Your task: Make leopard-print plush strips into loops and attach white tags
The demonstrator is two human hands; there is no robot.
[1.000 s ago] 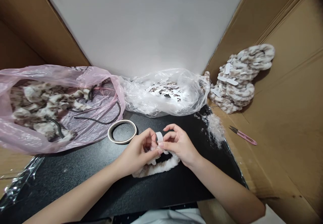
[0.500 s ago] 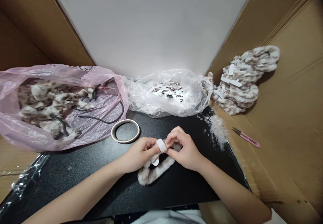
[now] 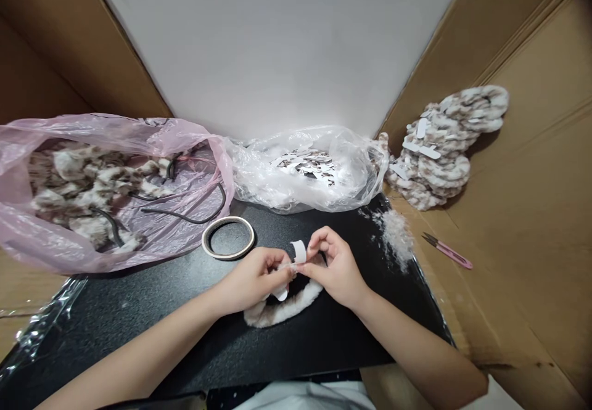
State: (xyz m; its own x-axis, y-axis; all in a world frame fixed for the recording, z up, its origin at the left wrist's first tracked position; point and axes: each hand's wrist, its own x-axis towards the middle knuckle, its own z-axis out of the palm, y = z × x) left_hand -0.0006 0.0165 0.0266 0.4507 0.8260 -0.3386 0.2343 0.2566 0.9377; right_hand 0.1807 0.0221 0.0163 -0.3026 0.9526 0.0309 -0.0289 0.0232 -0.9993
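A fluffy white and brown fur loop (image 3: pixel 284 312) lies on the black table in front of me. My left hand (image 3: pixel 259 277) is closed on the loop's upper left part, with a white rounded tag end (image 3: pixel 280 294) showing under its fingers. My right hand (image 3: pixel 333 268) pinches at the loop's top, its fingertips close to the left ones. A curled white paper strip (image 3: pixel 299 251) stands up between the two hands, by the right fingertips. The fingers hide where the strip meets the fur.
A tape roll (image 3: pixel 228 238) lies beyond my left hand. Behind are a pink bag (image 3: pixel 189 243) of fur pieces and a clear bag (image 3: pixel 259 185) of white tags. At right are tagged fur loops (image 3: pixel 444 151), fluff (image 3: pixel 393 234) and pink-handled snips (image 3: pixel 448 250).
The white strip has risen from lying flat across the fur and now stands curled near my right fingers. The loop's lower edge has shifted up and slightly left.
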